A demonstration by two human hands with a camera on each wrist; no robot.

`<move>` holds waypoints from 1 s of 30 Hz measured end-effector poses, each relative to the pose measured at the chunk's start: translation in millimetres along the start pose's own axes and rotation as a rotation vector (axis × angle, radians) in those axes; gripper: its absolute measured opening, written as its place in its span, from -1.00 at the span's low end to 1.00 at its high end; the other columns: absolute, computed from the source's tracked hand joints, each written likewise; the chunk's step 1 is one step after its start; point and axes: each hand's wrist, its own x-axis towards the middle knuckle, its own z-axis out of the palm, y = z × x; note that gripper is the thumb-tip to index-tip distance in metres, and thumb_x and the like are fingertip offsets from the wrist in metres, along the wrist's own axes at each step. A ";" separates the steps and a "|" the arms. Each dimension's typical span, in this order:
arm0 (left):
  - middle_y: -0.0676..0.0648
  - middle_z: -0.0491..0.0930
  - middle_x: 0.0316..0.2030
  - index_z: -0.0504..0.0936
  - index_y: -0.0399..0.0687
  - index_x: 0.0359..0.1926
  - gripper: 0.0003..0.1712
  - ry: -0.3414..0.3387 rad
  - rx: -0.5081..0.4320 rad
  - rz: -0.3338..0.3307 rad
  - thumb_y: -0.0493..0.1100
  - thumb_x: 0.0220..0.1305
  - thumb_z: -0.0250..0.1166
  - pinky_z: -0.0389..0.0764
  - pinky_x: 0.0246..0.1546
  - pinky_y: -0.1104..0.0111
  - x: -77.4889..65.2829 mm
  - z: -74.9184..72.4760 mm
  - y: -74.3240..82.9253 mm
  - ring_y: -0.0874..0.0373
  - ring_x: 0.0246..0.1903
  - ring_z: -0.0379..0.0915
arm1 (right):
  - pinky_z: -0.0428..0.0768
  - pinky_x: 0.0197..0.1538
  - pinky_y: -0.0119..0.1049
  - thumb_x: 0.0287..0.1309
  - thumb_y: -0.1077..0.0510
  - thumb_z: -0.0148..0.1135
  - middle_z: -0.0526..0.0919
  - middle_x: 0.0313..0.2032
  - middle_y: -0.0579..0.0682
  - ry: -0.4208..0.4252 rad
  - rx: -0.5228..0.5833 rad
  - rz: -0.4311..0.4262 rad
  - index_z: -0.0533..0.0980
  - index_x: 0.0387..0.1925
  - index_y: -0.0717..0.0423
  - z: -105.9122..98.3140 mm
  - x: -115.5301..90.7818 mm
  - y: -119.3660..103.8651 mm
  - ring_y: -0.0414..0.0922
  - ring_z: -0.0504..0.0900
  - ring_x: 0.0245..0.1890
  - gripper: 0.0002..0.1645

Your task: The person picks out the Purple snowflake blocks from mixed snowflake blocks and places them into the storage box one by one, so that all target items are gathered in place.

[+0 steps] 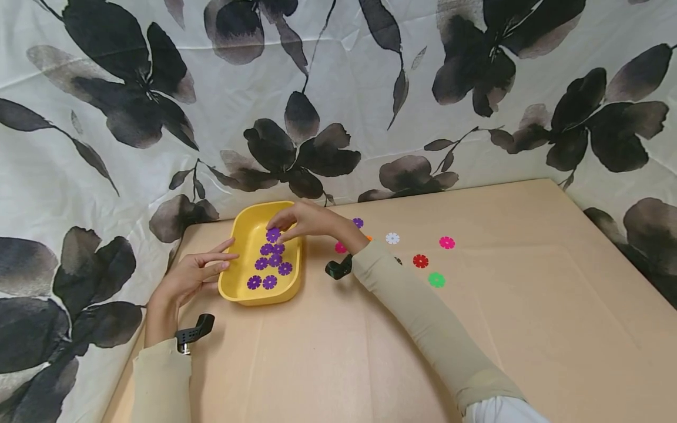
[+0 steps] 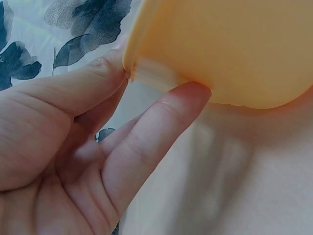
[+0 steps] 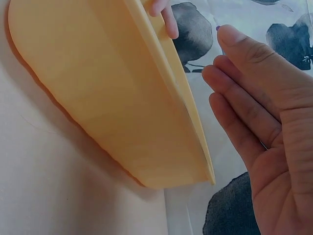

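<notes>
A yellow tray (image 1: 296, 288) stands near the back left of the table, with several purple notched plastic discs (image 1: 270, 282) lying in it. At its left side, my left hand (image 1: 193, 273) holds the rim, fingertips over the edge and thumb against the outside wall; the left wrist view shows the hand (image 2: 98, 142) touching the tray (image 2: 234, 54). Over the tray's far part hangs my right hand (image 1: 309, 220), its fingertips pinching a purple disc (image 1: 272, 235). Only a purple speck of that disc (image 3: 218, 28) shows at the thumb tip in the right wrist view.
Right of the tray lie loose discs: white (image 1: 392, 238), red (image 1: 420, 261), green (image 1: 436, 279), pink (image 1: 446, 242) and purple (image 1: 358, 222). My right forearm partly covers others. A floral cloth (image 1: 328, 59) hangs behind the wooden table (image 1: 296, 364).
</notes>
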 end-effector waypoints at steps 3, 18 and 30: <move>-0.01 -0.01 0.60 0.44 -0.38 0.35 -0.44 0.004 0.010 -0.005 -0.16 0.46 0.27 0.73 -0.08 0.18 -0.1 0.1 1.8 0.41 0.05 0.59 | 0.61 0.10 -0.52 0.13 0.10 0.53 0.76 0.03 -0.04 0.003 -0.008 0.008 0.66 0.12 0.11 -1.3 0.5 2.0 -0.22 0.71 0.04 -0.49; 0.00 -0.01 0.60 0.44 -0.37 0.35 -0.43 0.004 0.011 -0.007 -0.15 0.45 0.27 0.73 -0.07 0.18 0.5 1.2 1.7 0.34 0.05 0.62 | 0.62 0.07 -0.54 0.12 0.01 0.53 0.77 0.01 -0.09 0.024 -0.052 0.038 0.68 0.11 0.05 -3.2 6.5 5.4 -0.27 0.72 0.00 -0.48; 0.04 0.02 0.59 0.47 -0.32 0.35 -0.42 0.021 0.019 -0.025 -0.11 0.43 0.30 0.72 -0.05 0.18 -0.5 0.8 2.2 0.41 0.04 0.60 | 0.62 0.09 -0.52 0.12 0.02 0.53 0.76 0.04 -0.06 -0.004 -0.008 0.072 0.67 0.14 0.06 -4.7 13.6 11.6 -0.26 0.71 0.03 -0.46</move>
